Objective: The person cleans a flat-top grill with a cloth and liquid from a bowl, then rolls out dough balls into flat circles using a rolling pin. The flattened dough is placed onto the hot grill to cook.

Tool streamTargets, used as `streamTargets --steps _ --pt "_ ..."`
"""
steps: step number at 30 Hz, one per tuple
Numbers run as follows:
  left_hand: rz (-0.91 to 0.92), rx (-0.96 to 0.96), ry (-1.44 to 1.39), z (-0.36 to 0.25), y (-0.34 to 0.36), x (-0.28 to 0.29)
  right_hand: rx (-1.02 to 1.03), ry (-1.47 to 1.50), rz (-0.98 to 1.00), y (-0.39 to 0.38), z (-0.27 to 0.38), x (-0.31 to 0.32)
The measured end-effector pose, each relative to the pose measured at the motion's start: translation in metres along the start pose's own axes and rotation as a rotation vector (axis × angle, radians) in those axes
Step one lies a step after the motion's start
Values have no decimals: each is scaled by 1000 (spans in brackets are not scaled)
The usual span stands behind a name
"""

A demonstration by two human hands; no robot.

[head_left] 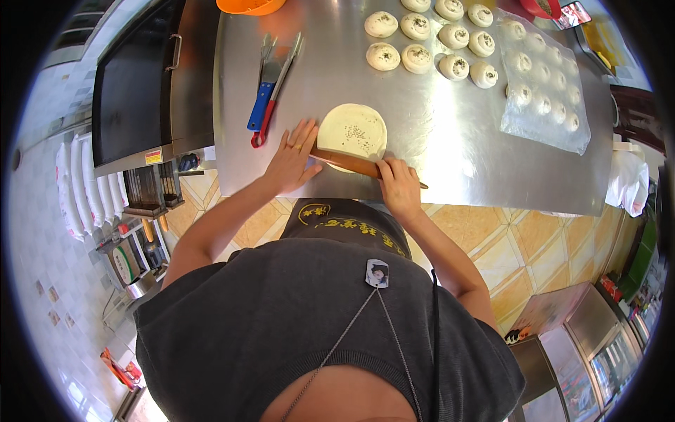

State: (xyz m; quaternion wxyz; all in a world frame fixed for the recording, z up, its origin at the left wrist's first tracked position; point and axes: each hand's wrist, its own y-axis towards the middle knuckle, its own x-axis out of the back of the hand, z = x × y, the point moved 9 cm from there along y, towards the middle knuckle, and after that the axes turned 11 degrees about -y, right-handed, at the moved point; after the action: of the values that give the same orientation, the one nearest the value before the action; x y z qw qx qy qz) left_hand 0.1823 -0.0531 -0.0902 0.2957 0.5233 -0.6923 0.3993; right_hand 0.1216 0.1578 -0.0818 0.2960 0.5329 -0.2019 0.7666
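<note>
A flat round of pale dough (352, 131) with dark seeds on top lies on the steel table (450, 141). Across its near edge lies a wooden rolling pin (355, 164). My left hand (293, 158) presses flat on the pin's left end, fingers spread, with a ring on one finger. My right hand (397, 186) rests over the pin's right part, fingers curled on it.
Several seeded dough balls (436, 42) sit at the back of the table, more under a clear plastic sheet (545, 84) at the right. A blue-handled scraper (261, 98) and red-handled tongs (275, 95) lie left of the dough. An orange bowl (251, 5) stands at the far edge. A dark oven (133, 91) stands to the left.
</note>
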Motion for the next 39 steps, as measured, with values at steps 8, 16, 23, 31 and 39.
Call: streamTargets --steps 8,16,23,31,39 --pt "-460 307 -351 34 75 38 -139 -81 -317 59 -103 65" --pt "-437 164 -259 -11 71 34 160 -26 -361 92 -72 71" --pt "-432 163 -486 0 37 12 204 109 173 128 -5 -7" --pt "-356 507 -1490 43 -49 120 -159 1493 638 170 111 45" --pt "-829 480 -1183 181 -185 232 -218 1572 906 274 302 5"
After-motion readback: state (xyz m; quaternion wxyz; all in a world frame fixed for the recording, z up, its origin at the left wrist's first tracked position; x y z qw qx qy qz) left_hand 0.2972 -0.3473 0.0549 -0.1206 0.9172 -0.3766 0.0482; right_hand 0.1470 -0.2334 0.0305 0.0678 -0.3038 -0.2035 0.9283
